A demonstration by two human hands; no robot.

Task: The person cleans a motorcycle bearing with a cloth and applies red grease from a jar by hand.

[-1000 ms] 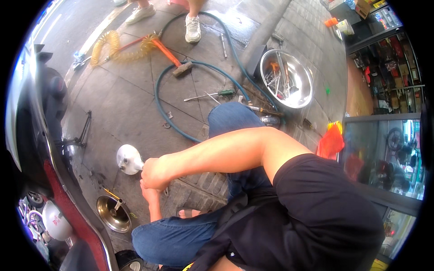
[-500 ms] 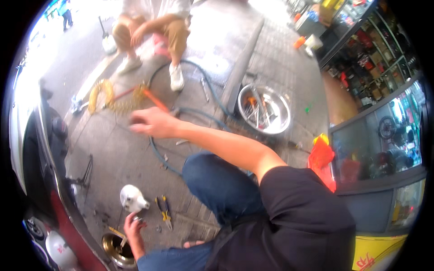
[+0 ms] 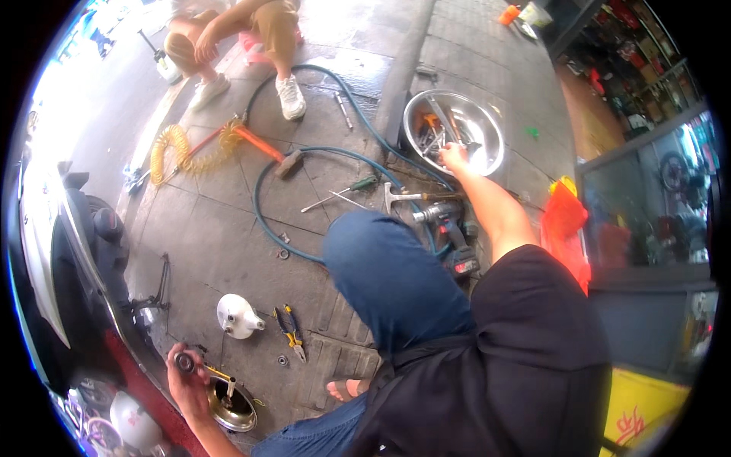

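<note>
My left hand [image 3: 185, 385] at the lower left grips a small dark round bearing [image 3: 185, 362]. Right of it lies a brass-coloured metal dish [image 3: 237, 415] with a shaft at its middle. Above, a white metal hub [image 3: 236, 312] rests on the pavement beside yellow-handled pliers [image 3: 291, 333] and a small ring [image 3: 282, 359]. My right hand [image 3: 454, 157] reaches into a steel bowl [image 3: 491, 133] of tools, fingers bent down among them; whether they grip anything is hidden. Below it lie a T-handled tool [image 3: 390, 196] and a cordless power tool [image 3: 455, 244].
A person sits opposite, hands by their knees, white shoes [image 3: 289, 97] near a blue hose [image 3: 259, 209], yellow coiled hose [image 3: 171, 152], hammer [image 3: 259, 141] and screwdriver [image 3: 335, 194]. A scooter [image 3: 72, 251] borders the left; glass cabinets [image 3: 640, 198] and a red cloth [image 3: 562, 228] line the right.
My right hand has left the white hub, swung up over the hoses and moved right into the bowl. My left hand has moved down-left from the hub with the bearing.
</note>
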